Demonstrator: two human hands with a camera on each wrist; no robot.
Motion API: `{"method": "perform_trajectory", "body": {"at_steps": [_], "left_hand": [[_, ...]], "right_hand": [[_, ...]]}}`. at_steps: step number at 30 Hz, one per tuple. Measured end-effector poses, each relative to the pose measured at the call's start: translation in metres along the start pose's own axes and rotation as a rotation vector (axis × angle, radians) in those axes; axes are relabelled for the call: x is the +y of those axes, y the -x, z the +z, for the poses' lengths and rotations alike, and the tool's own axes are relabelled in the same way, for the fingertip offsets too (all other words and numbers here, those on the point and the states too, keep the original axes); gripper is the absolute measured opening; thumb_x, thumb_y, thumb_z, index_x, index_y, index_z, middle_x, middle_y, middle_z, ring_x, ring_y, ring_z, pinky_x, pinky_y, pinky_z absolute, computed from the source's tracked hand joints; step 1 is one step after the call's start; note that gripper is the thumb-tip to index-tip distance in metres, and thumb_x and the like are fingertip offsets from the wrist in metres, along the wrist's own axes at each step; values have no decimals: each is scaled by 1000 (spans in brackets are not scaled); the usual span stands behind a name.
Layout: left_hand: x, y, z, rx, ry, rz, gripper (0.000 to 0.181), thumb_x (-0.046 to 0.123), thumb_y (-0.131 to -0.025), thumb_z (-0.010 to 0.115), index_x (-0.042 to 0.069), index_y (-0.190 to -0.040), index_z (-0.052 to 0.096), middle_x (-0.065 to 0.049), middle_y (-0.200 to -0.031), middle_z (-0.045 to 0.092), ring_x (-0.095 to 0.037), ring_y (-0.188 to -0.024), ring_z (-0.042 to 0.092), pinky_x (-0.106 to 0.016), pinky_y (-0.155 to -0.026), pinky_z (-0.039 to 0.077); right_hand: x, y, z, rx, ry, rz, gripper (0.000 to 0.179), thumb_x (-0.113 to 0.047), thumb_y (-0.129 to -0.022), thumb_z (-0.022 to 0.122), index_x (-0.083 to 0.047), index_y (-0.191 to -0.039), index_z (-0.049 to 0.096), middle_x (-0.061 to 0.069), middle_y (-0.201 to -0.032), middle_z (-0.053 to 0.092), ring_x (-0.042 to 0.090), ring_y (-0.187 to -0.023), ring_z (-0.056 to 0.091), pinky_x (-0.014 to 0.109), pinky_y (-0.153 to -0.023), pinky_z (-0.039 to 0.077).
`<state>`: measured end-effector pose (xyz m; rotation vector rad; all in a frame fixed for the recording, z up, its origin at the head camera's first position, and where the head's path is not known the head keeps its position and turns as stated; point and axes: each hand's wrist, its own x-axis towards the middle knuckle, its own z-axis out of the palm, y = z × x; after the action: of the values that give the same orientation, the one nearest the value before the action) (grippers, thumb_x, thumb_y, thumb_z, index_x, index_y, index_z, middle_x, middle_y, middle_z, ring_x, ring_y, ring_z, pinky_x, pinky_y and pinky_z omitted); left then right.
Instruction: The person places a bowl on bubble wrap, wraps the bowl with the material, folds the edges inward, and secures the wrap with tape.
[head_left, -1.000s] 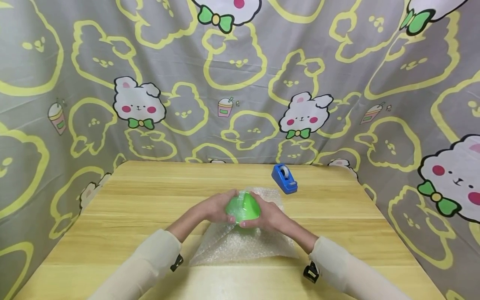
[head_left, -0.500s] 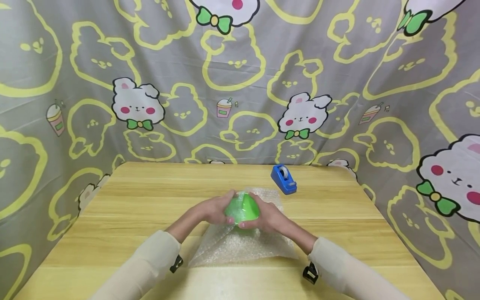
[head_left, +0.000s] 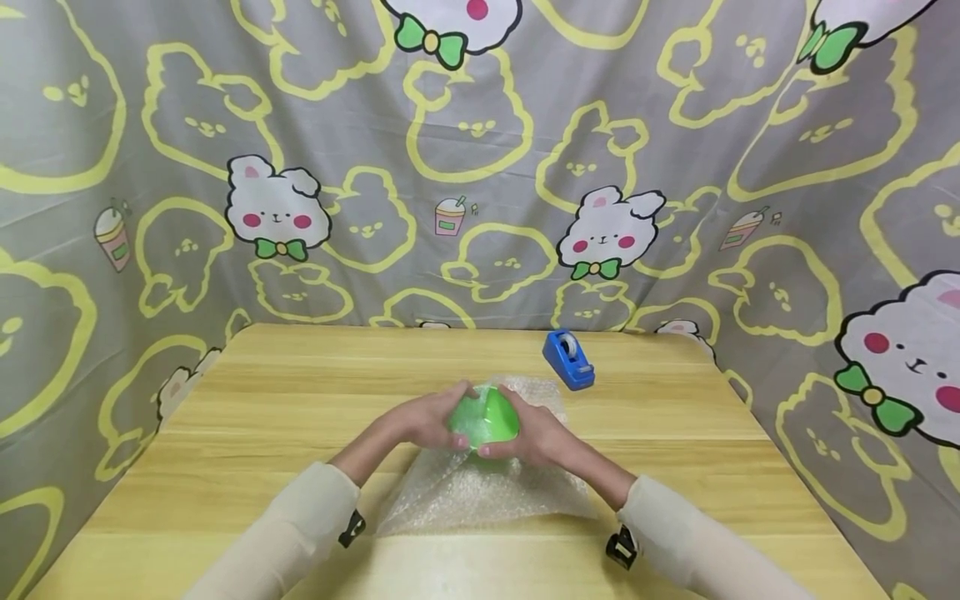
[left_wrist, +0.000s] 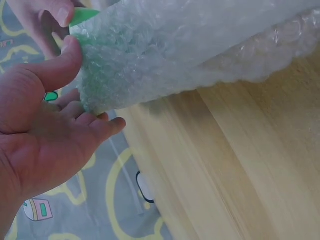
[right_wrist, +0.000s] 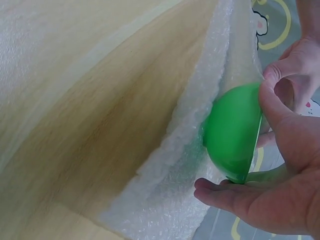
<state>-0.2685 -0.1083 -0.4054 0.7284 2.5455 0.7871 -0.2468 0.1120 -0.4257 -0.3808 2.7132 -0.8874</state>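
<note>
A green bowl (head_left: 504, 417) is held between both hands over the middle of the table, its hollow side facing the head camera. Clear bubble wrap (head_left: 495, 498) lies under it and folds over its left part. My left hand (head_left: 433, 419) grips the bowl's left side through the wrap, thumb near the rim. In the left wrist view the bubble wrap (left_wrist: 150, 55) covers nearly all the green. My right hand (head_left: 538, 429) grips the bare right side by the rim. The right wrist view shows the bowl's smooth outside (right_wrist: 232, 132) against the wrap's inner face.
A blue tape dispenser (head_left: 568, 360) with a roll of clear tape stands behind the wrap, to the right. The wooden table (head_left: 300, 375) ends at a grey patterned curtain (head_left: 360, 125) at the back and sides.
</note>
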Motion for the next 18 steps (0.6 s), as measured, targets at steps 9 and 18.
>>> {"method": "perform_trajectory", "body": {"at_steps": [9,18], "left_hand": [[2,0,0,19,-6,-21,74,20,-83,84,12,-143,43,-19,-136,59,-33,-119,60,-49,-102,51],[4,1,2,25,-6,-13,69,20,-83,83,10,-140,46,-19,-131,62,-33,-117,61,-49,-100,52]], "right_hand": [[1,-1,1,6,-6,-6,112,-51,-77,85,-12,-162,23,21,-130,62,24,-101,62,34,-77,55],[5,-2,0,15,0,-43,110,-53,-77,85,-13,-161,26,19,-131,63,25,-106,63,36,-80,55]]}}
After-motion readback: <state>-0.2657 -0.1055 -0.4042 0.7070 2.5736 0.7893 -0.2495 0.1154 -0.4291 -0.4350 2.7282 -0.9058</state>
